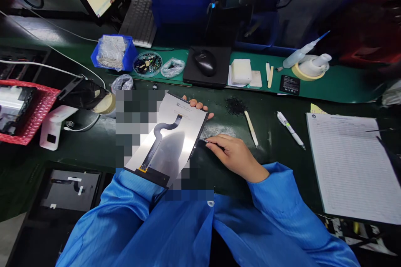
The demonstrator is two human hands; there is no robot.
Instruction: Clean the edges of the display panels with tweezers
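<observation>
A display panel (171, 137) with its silver back up and a black flex cable across it is tilted up in front of me. My left hand (200, 106) holds it from behind; only fingertips show over its far right edge. My right hand (233, 154) is closed on thin tweezers (205, 139), whose tips touch the panel's right edge. Both arms wear blue sleeves.
A white stick (251, 128), a pen (290, 129) and a paper form (351, 162) lie to the right. Behind are a mouse (205, 61) on a black pad, a blue parts bin (114, 52), a keyboard (140, 10) and a glue bottle (302, 53). Another panel (70, 190) lies at lower left.
</observation>
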